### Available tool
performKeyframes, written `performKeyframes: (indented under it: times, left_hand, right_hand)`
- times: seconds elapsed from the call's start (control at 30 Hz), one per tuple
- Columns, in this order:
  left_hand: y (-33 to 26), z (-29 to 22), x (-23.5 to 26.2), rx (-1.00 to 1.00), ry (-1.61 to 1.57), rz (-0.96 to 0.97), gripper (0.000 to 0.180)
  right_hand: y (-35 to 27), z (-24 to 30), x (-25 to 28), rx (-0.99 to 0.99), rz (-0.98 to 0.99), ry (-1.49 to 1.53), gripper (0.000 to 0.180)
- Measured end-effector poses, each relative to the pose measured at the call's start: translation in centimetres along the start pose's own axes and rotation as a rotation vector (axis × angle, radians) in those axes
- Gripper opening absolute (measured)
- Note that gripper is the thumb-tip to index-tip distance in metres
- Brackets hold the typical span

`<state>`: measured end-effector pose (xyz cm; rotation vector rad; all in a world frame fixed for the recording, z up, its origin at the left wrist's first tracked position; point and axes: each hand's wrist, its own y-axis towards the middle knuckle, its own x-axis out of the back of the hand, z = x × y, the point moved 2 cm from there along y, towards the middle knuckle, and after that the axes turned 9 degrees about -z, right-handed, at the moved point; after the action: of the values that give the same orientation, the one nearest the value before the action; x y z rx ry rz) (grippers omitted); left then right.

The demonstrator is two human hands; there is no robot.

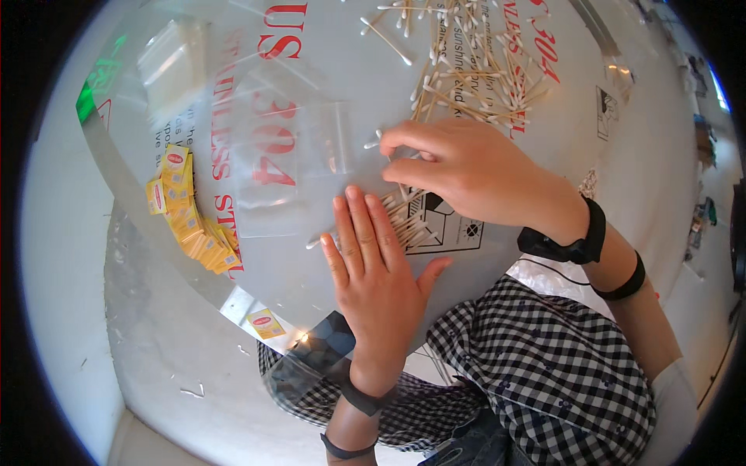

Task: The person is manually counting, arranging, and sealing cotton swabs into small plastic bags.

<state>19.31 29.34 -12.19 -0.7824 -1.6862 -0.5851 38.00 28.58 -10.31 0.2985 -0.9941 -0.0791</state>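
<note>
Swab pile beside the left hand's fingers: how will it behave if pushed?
The swabs will probably roll, since their sticks look thin and round. They're likely light for their length: slim sticks with small white tips. The pile may splay rather than move as one, as no band shows around it and the sticks lie at differing angles.

Hands: two (one left hand (374,283), one right hand (470,169)). Black bands (563,247): four, two per arm. Cotton swabs: two main groups, one large pile (486,89) and one smaller cluster (416,229) (individual swabs overlap and cannot be counted). Yellow cards: one separate card (266,324), plus one overlapping row (186,220), quantity indeterminable. Clear bag stack (172,74): one.
</note>
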Motion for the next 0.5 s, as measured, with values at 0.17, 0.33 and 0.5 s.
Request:
performKeyframes:
  times: [0.17,0.33,0.5]
  left_hand:
    - [-0.5,-0.9,-0.7,0.088,-0.003,-0.011,0.11]
    - [-1.6,-1.7,-1.5,0.143,0.0,-0.033,0.113]
    - [-2.6,-2.0,-2.1,0.205,0.006,-0.035,0.116]
  right_hand:
    - [0.2,-2.8,0.2,0.022,-0.088,-0.084,0.016]
    - [-0.3,-3.2,2.0,-0.097,-0.071,-0.048,0.022]
    - [-3.0,-0.9,1.4,-0.153,0.044,0.135,0.025]
